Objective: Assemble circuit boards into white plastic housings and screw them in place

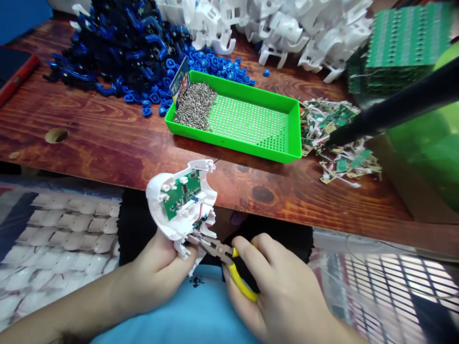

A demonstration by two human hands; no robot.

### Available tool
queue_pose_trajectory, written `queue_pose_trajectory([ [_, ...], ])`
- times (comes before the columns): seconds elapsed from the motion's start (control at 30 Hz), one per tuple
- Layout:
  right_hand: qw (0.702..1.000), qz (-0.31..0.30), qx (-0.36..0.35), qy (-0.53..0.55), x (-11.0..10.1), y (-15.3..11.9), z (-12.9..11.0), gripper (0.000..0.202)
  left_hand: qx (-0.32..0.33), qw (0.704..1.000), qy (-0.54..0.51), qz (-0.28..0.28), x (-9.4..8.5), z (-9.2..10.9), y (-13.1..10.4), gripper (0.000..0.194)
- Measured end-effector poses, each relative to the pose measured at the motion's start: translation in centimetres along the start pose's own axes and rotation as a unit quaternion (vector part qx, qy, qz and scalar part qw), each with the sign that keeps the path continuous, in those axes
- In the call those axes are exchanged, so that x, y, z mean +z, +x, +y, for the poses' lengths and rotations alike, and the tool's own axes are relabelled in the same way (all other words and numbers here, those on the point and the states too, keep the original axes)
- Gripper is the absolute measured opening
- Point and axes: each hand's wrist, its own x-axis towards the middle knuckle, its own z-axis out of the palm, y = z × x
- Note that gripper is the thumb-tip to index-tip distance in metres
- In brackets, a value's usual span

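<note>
My left hand is closed round the lower part of a white plastic housing, held over my lap at the table's front edge. Inside the housing sits a green circuit board, with a short red wire below it. My right hand grips the yellow handles of a pair of pliers. Their jaws reach into the lower end of the housing near my left fingers. What the jaw tips touch there is too small to make out.
Behind the housing a green tray holds many small screws. Blue parts and white housings are heaped at the back. Small wired boards and stacked green panels lie right, near a black bar.
</note>
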Motion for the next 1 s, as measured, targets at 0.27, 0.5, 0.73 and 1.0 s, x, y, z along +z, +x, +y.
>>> queue_pose_trajectory([
  [0.27, 0.983, -0.012, 0.032, 0.179, -0.3, -0.5, 1.2, 0.016, -0.097, 0.962, -0.254, 0.032, 1.2, 2.6, 1.0, 0.044],
  [0.5, 0.994, 0.025, 0.028, 0.103, 0.0, -1.2, 1.9, 0.036, -0.11, 0.95, -0.287, 0.061, 1.0, 2.8, 1.9, 0.053],
  [0.73, 0.998, 0.02, 0.028, 0.048, 1.0, -1.1, 1.3, 0.043, -0.107, 0.957, -0.265, 0.052, 0.9, 2.0, 0.6, 0.056],
  [1.0, 0.999, 0.012, 0.006, 0.029, 0.5, -0.6, 1.3, 0.042, -0.078, 0.982, -0.172, -0.006, 0.4, 1.2, 0.2, 0.055],
])
